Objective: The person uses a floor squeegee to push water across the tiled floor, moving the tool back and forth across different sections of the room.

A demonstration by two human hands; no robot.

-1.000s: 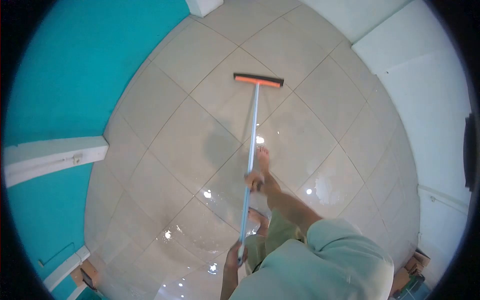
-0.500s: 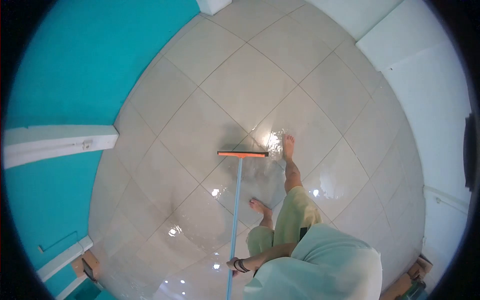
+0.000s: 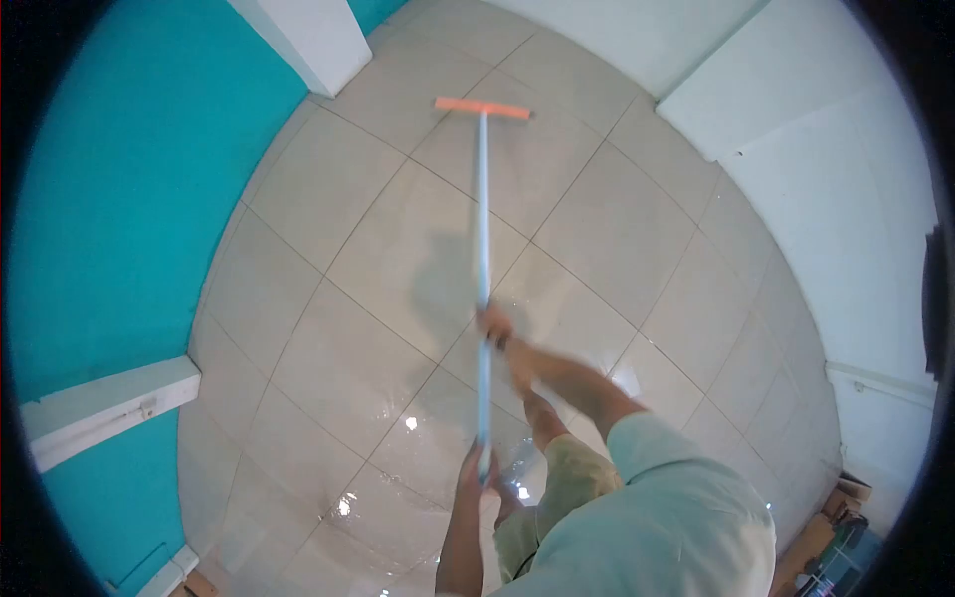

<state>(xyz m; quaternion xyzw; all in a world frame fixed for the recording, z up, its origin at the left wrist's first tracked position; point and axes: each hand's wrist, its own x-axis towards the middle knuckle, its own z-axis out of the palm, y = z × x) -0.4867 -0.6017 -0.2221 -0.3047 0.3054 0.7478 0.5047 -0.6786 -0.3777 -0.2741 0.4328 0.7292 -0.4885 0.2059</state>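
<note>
A floor squeegee with an orange head (image 3: 484,106) and a long pale blue handle (image 3: 483,209) reaches out ahead of me over the tiles. Partway along the handle, my right hand (image 3: 494,323) is wrapped round it, slightly blurred, with a dark band at the wrist. Lower down, near the handle's end, my left hand (image 3: 477,468) also grips it. The head lies far forward on the floor, between the teal wall and the white wall.
Wet, shiny patches (image 3: 348,504) spread over the tiled floor (image 3: 378,328) near my feet. White pillars (image 3: 316,50) jut from the teal wall (image 3: 109,199) on the left. Boxes and other items (image 3: 826,542) stand at the lower right by the white wall (image 3: 796,219).
The squeegee head has moved far forward, away from my feet. My right hand has shifted forward with the handle, and my left hand has come into view gripping it. My view has moved forward.
</note>
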